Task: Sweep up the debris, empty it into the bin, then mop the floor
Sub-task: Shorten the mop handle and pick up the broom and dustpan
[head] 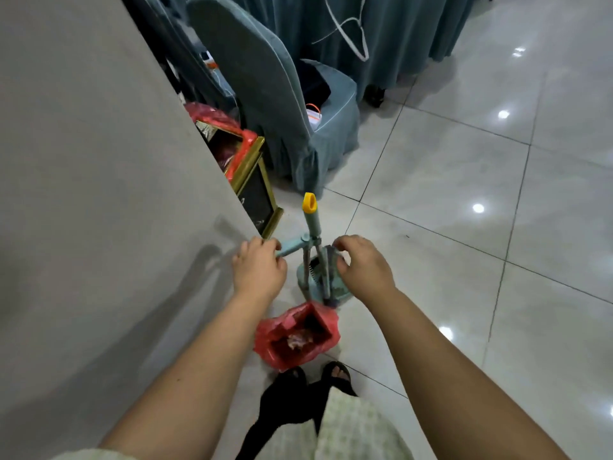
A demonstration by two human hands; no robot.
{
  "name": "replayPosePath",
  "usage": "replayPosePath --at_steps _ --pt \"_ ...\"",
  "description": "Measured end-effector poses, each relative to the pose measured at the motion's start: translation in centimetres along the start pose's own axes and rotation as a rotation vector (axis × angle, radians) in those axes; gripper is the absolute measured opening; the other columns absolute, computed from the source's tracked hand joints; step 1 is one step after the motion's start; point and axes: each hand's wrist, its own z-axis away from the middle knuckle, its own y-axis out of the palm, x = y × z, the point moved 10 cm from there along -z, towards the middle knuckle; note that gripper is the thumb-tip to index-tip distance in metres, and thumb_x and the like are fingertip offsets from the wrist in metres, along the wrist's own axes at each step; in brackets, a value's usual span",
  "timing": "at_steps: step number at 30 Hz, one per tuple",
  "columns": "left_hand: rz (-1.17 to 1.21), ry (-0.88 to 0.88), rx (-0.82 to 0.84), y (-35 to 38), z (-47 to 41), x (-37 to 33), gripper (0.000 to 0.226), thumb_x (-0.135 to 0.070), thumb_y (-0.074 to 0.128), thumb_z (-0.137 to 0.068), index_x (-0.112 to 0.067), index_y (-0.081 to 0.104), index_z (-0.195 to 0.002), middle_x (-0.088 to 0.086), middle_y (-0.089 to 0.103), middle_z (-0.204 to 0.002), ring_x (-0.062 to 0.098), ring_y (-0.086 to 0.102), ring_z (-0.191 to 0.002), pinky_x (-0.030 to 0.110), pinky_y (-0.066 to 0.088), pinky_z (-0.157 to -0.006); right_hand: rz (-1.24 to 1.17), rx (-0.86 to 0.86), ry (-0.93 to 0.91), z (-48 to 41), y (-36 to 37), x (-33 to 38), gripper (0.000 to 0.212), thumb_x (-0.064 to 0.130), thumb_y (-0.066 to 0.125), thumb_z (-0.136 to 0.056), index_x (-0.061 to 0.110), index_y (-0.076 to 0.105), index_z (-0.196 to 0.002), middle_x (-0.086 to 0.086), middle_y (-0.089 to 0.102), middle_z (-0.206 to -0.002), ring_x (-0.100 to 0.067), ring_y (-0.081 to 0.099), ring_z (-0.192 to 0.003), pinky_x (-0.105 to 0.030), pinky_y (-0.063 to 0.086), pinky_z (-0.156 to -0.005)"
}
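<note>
Standing over the small bin (297,336) lined with a red bag, I had both hands on the teal broom-and-dustpan set, which stood upright on the tiled floor (464,194) just beyond the bin and close to the grey wall (83,161). The bin already held scraps, so I judged the sweeping and emptying to be about done and the tools were being parked. My left hand (258,270) was curled around a teal handle (292,247) that stuck out sideways, fingers wrapped and pressed together. My right hand (361,263) hovered at the top of the dustpan (315,277), fingers bent and loosely gathered, thumb tucked below; whether they pinched the rim or only touched it I could not tell through the blur. The yellow-capped pole (310,212) rose between my hands. Next, by my reckoning, came letting go cleanly so the set stayed standing, then fetching a mop, none of which was in view. A covered chair (265,94) stood behind.
</note>
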Motion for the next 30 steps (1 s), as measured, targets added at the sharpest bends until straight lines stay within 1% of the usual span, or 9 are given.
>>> replayPosePath --at_steps 5,9,13,16,19,21,25,28,30 --pt "-0.026 0.117 0.062 4.4 -4.1 -0.8 0.035 -0.048 0.056 -0.086 -0.026 0.055 -0.113 0.001 0.055 -0.112 0.025 0.046 -0.108 0.037 0.038 -0.085 -0.11 0.239 0.191 -6.4 7.9 -4.3 0.055 0.017 0.067 -0.083 0.018 0.049 -0.135 -0.006 0.052 -0.132 -0.023 0.051 -0.119 -0.031 0.044 -0.096" --pt "-0.044 0.236 -0.021 6.5 -5.4 -1.2 0.032 -0.046 0.062 -0.084 -0.025 0.061 -0.109 -0.002 0.061 -0.102 0.024 0.052 -0.097 0.035 0.039 -0.072 -0.293 0.276 0.251 -8.3 13.0 -5.3 0.044 0.017 0.069 -0.084 0.022 0.056 -0.126 0.001 0.062 -0.11 -0.017 0.059 -0.099 -0.022 0.038 -0.075" --pt "0.016 0.312 -0.183 6.6 -5.4 -1.4 0.036 -0.04 0.073 -0.076 -0.022 0.065 -0.107 -0.001 0.06 -0.092 0.023 0.054 -0.084 0.031 0.04 -0.063 -0.385 0.147 0.336 -8.9 14.3 -6.0 0.028 0.012 0.065 -0.087 0.013 0.061 -0.115 -0.001 0.062 -0.096 -0.015 0.056 -0.088 -0.022 0.041 -0.069" --pt "0.083 0.343 -0.177 6.6 -5.1 -1.9 0.033 -0.033 0.074 -0.077 -0.019 0.065 -0.106 0.001 0.061 -0.094 0.024 0.054 -0.085 0.033 0.042 -0.064 -0.352 0.055 0.362 -8.5 12.9 -6.7 0.019 0.009 0.06 -0.088 0.017 0.065 -0.105 -0.001 0.063 -0.091 -0.016 0.057 -0.085 -0.022 0.045 -0.07" --pt "0.158 0.396 -0.154 4.7 -4.6 -3.7 0.028 -0.029 0.067 -0.078 -0.018 0.066 -0.103 0.0 0.062 -0.097 0.025 0.053 -0.089 0.034 0.042 -0.068 -0.4 -0.006 0.393 -7.2 10.2 -7.2 0.016 0.004 0.059 -0.089 0.02 0.063 -0.091 0.005 0.056 -0.078 -0.003 0.05 -0.069 -0.001 0.036 -0.056" --pt "0.17 0.473 -0.161 2.8 -4.0 -5.7 0.03 -0.032 0.058 -0.076 -0.019 0.066 -0.102 -0.001 0.062 -0.096 0.025 0.053 -0.089 0.034 0.042 -0.068 -0.439 -0.072 0.417 -5.9 7.7 -7.4 0.02 0.003 0.061 -0.089 0.022 0.062 -0.086 0.009 0.057 -0.076 -0.002 0.051 -0.069 -0.001 0.039 -0.061" --pt "0.193 0.614 -0.162 -1.5 -1.2 -9.6 0.031 -0.03 0.063 -0.075 -0.021 0.067 -0.104 -0.003 0.061 -0.096 0.024 0.053 -0.091 0.035 0.041 -0.073 -0.593 -0.23 0.465 -0.7 2.8 -7.3 0.04 -0.004 0.062 -0.084 0.036 0.063 -0.084 0.01 0.066 -0.09 -0.016 0.064 -0.091 -0.035 0.054 -0.086" --pt "0.174 0.738 -0.213 -5.0 1.9 -12.6 0.028 -0.033 0.065 -0.076 -0.024 0.066 -0.103 -0.005 0.06 -0.095 0.022 0.052 -0.09 0.035 0.036 -0.075 -0.618 -0.405 0.419 3.9 -1.7 -5.1 0.041 -0.002 0.069 -0.082 0.034 0.057 -0.096 0.01 0.064 -0.091 0.0 0.064 -0.084 -0.022 0.053 -0.078" --pt "0.173 0.831 -0.29 -7.2 4.1 -14.4 0.027 -0.035 0.066 -0.074 -0.024 0.068 -0.099 -0.005 0.061 -0.092 0.023 0.054 -0.086 0.035 0.033 -0.074 -0.632 -0.502 0.409 6.4 -4.4 -4.0 0.035 -0.001 0.07 -0.081 0.031 0.057 -0.088 0.01 0.062 -0.081 0.01 0.061 -0.073 -0.008 0.047 -0.066"
